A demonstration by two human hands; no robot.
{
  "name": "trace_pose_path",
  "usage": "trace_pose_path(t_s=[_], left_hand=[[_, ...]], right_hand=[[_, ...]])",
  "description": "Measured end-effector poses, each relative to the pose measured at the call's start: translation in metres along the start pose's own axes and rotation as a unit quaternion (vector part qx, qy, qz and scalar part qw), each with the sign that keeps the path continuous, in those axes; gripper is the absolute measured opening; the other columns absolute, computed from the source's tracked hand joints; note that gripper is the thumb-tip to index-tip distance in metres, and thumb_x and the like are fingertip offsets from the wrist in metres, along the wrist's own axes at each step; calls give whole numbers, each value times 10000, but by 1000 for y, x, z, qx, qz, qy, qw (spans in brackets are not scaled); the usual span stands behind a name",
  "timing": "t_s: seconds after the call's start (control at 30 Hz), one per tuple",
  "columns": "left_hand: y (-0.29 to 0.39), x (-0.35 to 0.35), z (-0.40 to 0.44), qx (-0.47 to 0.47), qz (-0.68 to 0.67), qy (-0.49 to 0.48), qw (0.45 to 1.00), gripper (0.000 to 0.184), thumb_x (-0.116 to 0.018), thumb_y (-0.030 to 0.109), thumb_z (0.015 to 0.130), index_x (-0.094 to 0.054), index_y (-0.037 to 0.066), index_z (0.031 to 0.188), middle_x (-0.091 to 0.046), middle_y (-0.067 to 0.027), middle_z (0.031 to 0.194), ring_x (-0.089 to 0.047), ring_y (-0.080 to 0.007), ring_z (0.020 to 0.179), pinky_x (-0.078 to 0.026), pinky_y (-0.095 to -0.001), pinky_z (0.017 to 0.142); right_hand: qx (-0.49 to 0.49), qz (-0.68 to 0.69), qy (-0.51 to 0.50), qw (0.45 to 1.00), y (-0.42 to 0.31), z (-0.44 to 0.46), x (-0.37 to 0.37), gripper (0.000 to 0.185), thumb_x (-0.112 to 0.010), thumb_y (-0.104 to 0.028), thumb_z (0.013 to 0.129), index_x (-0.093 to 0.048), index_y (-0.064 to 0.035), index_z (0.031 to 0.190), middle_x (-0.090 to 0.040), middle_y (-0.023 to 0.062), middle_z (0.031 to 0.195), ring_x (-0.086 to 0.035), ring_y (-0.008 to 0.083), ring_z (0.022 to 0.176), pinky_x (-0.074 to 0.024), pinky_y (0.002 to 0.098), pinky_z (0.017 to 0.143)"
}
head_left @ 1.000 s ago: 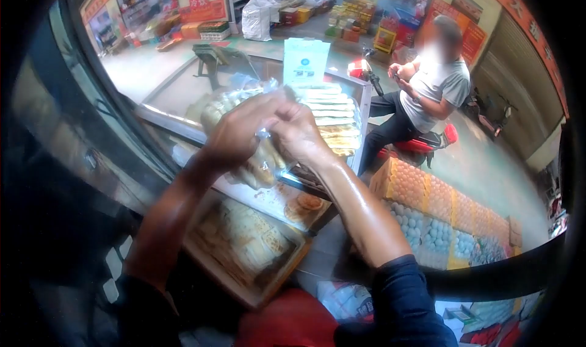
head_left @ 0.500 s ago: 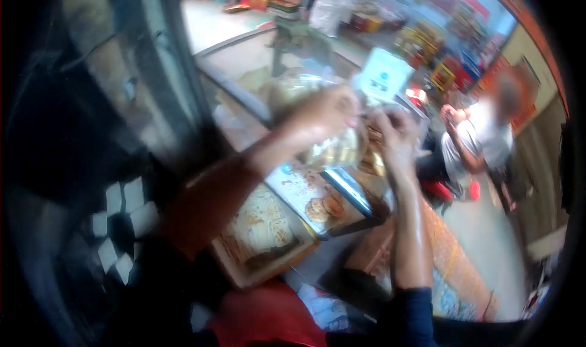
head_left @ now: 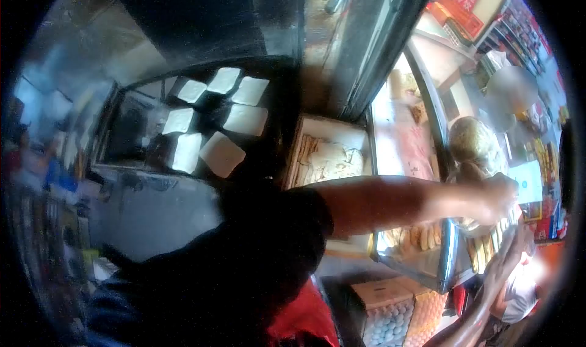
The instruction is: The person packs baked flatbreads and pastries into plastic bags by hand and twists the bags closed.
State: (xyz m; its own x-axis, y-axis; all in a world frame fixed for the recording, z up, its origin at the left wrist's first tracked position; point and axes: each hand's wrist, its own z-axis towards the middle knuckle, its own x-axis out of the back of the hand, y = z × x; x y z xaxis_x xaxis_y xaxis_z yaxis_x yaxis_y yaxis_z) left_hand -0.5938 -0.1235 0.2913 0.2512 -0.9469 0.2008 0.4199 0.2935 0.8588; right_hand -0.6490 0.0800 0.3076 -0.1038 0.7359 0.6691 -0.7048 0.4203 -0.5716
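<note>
On the right of the view, my left hand (head_left: 493, 199) has its fingers closed beside a clear plastic bag of pale bread (head_left: 475, 140); what the fingers pinch is too blurred to make out. Just below it is my right hand (head_left: 517, 244), smeared by motion, its fingers unclear. Long browned bread sticks (head_left: 485, 249) lie beneath both hands on the glass counter. Several white square dough pieces (head_left: 245, 120) rest on a dark griddle (head_left: 210, 111) at the left. A wooden box (head_left: 332, 127) holds pale flatbreads (head_left: 326, 162), partly covered by my left arm.
A glass case (head_left: 447, 252) stands below my left forearm. Egg trays (head_left: 387, 322) are stacked at the bottom. A blue-white sign (head_left: 526, 182) is beside my hands. A seated person in a light shirt (head_left: 517, 298) is at lower right; another person's blurred head shows at upper right.
The view has swung left, bringing the griddle and its dough squares into full sight. The counter, the bag and both my hands now appear farther right in the frame.
</note>
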Motion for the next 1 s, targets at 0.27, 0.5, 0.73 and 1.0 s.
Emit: trace_pose_path(t_s=[0.27, 0.5, 0.73, 1.0], left_hand=[[9, 5, -7, -237, 260, 9, 936, 357, -722, 62, 667, -668, 130, 1013, -659, -87, 1095, -613, -265, 1062, -472, -411, 838], [10, 6, 3, -292, 381, 54, 876, 209, -697, 139, 816, -642, 123, 1017, -620, -31, 957, -657, -230, 841, -561, -358, 734], [-2, 19, 1, -241, 300, 33, 922, 144, -712, 90, 831, -619, 34, 925, -625, -125, 844, -648, -298, 788, -520, -405, 721], [9, 26, 1, -284, 287, 20, 915, 117, -690, 59, 848, -614, -6, 908, -629, -150, 831, -634, -330, 802, -489, -425, 733]], right_hand=[[25, -23, 52, 998, -26, -4, -20, 389, -505, -96, 998, -507, 28, 1367, -637, 85, 1135, -572, 148, 945, -470, 280, 824], [-115, 251, -40, 960, -43, 18, -27, 224, -487, -129, 1013, -661, 5, 1059, -601, -1, 762, -534, 80, 652, -435, 231, 595], [-81, 195, -48, 976, -26, 20, -28, 204, -574, -122, 990, -665, 56, 1029, -638, 44, 732, -571, 94, 644, -480, 272, 611], [-4, 59, 2, 998, -33, 37, -24, 293, -572, -233, 985, -665, 44, 956, -637, 104, 683, -568, 133, 610, -485, 331, 595]])
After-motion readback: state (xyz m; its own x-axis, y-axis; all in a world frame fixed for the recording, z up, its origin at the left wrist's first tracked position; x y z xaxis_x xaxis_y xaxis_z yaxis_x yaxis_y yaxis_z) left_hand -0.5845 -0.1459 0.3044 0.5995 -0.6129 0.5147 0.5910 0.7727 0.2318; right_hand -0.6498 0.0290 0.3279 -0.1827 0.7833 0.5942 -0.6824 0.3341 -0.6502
